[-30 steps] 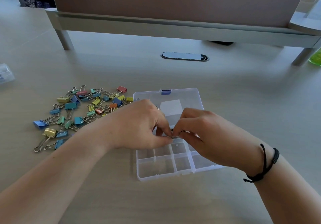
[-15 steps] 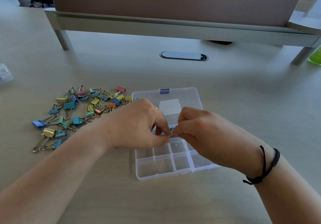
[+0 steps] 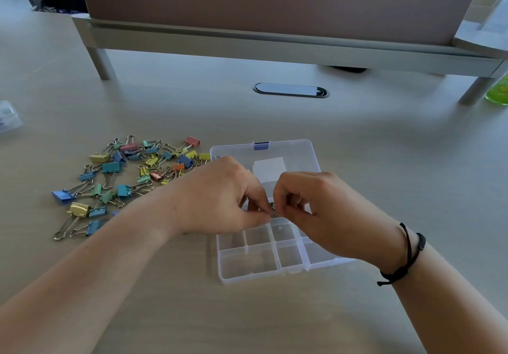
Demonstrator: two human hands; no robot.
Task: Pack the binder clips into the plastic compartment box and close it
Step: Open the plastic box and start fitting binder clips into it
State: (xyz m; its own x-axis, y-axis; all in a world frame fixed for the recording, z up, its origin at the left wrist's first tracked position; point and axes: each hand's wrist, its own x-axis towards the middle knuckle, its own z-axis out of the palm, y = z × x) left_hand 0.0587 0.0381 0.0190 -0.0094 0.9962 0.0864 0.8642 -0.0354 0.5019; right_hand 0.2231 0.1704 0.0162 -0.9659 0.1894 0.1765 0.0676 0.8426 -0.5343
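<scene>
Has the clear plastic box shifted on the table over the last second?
No. The plastic compartment box sits in the same spot relative to the oval grommet and the binder clips; the slight shift in view is the camera's.

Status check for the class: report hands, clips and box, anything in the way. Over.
Left hand and right hand both pinch one small metal piece above the open compartment box. Binder clips loose on table, left. Visible compartments empty. Nothing blocking.

Single head-worn wide-angle view, looking forward and steeply down onto the surface (image 3: pixel 384 161) from close above the compartment box (image 3: pixel 264 265); both forearms enter from the lower edge. Straight lines bow near the margins, probably lens distortion.
</scene>
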